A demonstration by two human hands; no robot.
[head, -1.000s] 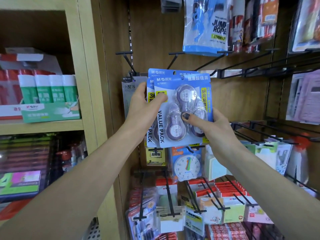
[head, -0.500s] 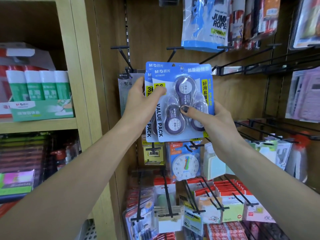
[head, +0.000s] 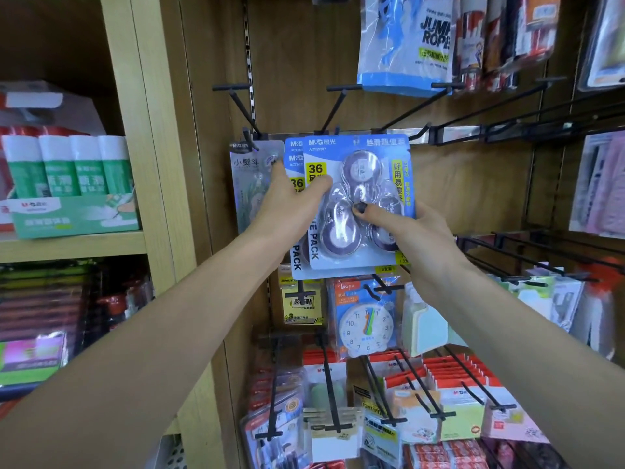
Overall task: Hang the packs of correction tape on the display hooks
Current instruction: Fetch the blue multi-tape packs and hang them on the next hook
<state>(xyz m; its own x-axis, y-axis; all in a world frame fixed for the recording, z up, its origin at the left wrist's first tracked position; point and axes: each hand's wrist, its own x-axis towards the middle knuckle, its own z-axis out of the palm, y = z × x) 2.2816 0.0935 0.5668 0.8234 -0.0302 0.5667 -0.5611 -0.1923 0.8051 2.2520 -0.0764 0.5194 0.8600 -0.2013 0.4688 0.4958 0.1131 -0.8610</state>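
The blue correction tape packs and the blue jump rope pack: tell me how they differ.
The blue correction tape packs are gripped by the left hand and right hand; the blue jump rope pack hangs untouched on the row above. The tape packs are fanned cards with clear blisters; the rope pack is one glossy bag. Both are blue.

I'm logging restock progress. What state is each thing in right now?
Correction tape packs: stacked, held up at the hook, not visibly hung.
Left hand: grips the packs' left edge.
Right hand: holds the right side, thumb on the blister.
Display hook: bare.
Jump rope pack: hanging.
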